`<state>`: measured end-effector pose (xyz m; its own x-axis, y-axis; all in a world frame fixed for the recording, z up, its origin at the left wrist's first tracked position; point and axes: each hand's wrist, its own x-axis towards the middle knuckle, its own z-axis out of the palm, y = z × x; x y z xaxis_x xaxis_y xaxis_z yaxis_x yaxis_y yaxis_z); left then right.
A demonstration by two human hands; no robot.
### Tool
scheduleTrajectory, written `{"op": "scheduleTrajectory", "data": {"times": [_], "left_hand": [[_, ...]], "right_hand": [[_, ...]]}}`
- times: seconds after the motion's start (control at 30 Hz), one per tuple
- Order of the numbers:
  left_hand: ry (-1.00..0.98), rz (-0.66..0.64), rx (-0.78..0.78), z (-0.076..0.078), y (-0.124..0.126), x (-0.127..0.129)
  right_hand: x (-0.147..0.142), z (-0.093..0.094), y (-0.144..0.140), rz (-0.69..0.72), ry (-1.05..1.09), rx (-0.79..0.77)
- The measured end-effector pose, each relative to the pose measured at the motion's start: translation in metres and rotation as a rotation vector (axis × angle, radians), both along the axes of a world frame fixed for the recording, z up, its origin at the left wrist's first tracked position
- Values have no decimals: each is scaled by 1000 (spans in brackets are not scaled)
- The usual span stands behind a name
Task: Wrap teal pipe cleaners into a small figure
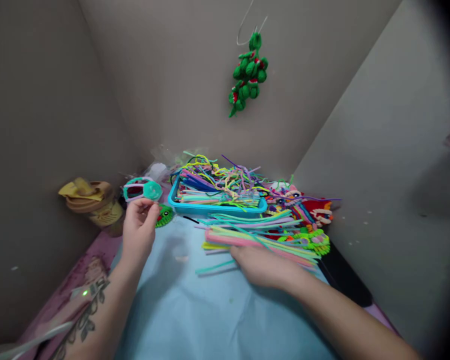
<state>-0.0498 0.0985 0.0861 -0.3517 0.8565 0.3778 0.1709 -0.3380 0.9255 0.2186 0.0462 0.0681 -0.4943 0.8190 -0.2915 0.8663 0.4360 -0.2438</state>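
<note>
My left hand [139, 227] is pinched closed at the lower edge of a fuzzy pipe-cleaner piece, which has a teal disc [152, 190] and a lilac-and-teal loop. Right beside those fingers lies a green pipe-cleaner figure [165, 215] with a round eye. Over a loose bundle of pastel pipe cleaners [225, 237], my right hand [257, 265] has its fingers curled in at the near side, partly hidden. A teal pipe cleaner [214, 268] runs in under that hand.
Behind the bundle, a blue tray [217, 209] overflows with pipe cleaners. Colourful finished figures [317, 240] lie at the right, by a black flat object [345, 275]. A cup [103, 210] stands left. A green ornament [249, 75] hangs above the light-blue cloth [210, 320].
</note>
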Motion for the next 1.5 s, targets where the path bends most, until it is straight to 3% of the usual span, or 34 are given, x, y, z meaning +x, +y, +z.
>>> {"op": "scheduleTrajectory", "data": {"times": [0.1, 0.17, 0.3, 0.4, 0.47, 0.57, 0.63, 0.7, 0.77, 0.87, 0.97, 1.2, 1.33, 1.5], "left_hand": [[-199, 0, 33, 14, -13, 12], [-313, -77, 28, 15, -18, 20], [-432, -220, -96, 4, -27, 31], [-425, -231, -146, 2, -31, 35], [-429, -221, -142, 6, -31, 38], [-463, -206, -114, 19, -23, 46], [-496, -208, -77, 29, -14, 54], [-540, -222, -22, 38, -3, 64], [-543, -276, -25, 44, 8, 75], [-504, -345, -46, 44, 20, 85], [-480, -324, -23, 39, 27, 82], [-535, -270, -54, 38, 36, 60], [-612, -237, -28, 36, 40, 62], [-667, -213, 77, 30, 46, 66]], "right_hand": [[9, -6, 30, -61, -24, 140], [16, -5, 49, -82, 0, 190], [28, 6, 66, 6, 154, 60], [32, 12, 59, -57, 318, -29], [30, 12, 49, -135, 441, -152], [23, 13, 38, -142, 584, -375], [14, 21, 39, -265, 761, -348], [1, 35, 45, -397, 976, -215], [-15, 49, 51, -429, 1116, -66], [-38, 59, 57, -364, 1124, 3], [-52, 54, 59, -336, 1043, 49], [-44, 43, 69, -319, 870, 298], [-41, 42, 71, -294, 889, 255], [-43, 39, 71, -314, 993, 28]]}}
